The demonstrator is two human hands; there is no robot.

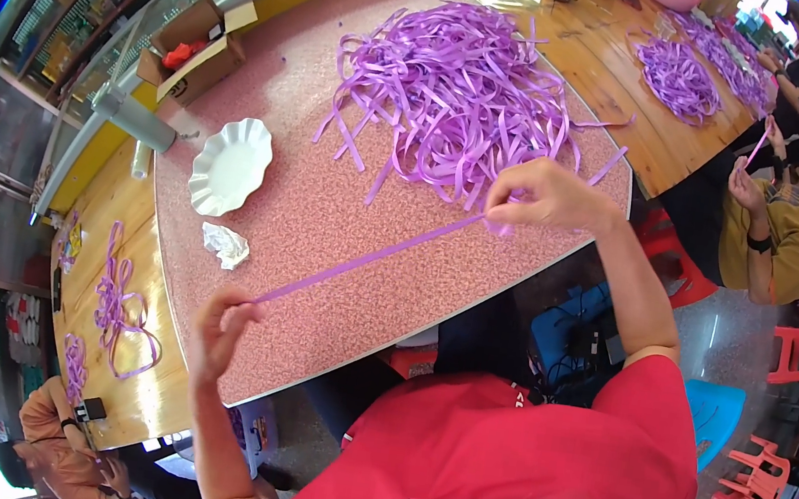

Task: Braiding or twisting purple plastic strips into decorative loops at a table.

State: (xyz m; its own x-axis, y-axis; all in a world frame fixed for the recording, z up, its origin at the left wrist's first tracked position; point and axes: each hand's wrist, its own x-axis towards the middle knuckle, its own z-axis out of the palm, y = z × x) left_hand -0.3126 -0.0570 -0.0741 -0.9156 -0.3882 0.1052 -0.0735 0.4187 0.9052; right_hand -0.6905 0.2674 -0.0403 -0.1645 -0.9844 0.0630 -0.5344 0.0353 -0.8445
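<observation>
A narrow purple ribbon (368,259) is stretched taut and slanting above the pink speckled table (305,197). My left hand (222,325) pinches its lower left end between thumb and fingers. At the upper right end, my right hand (546,196) is closed on the same ribbon, and a bit of purple shows below the fingers. Just beyond my right hand lies a large tangled heap of purple ribbons (460,96), several strands trailing toward me.
Left on the table are a white wavy-edged dish (231,167), a crumpled white tissue (224,246), a grey-green cylinder (134,117) and an open cardboard box (198,51). More ribbons (679,79) lie on the wooden table at right. People sit at right (786,230) and lower left (70,454).
</observation>
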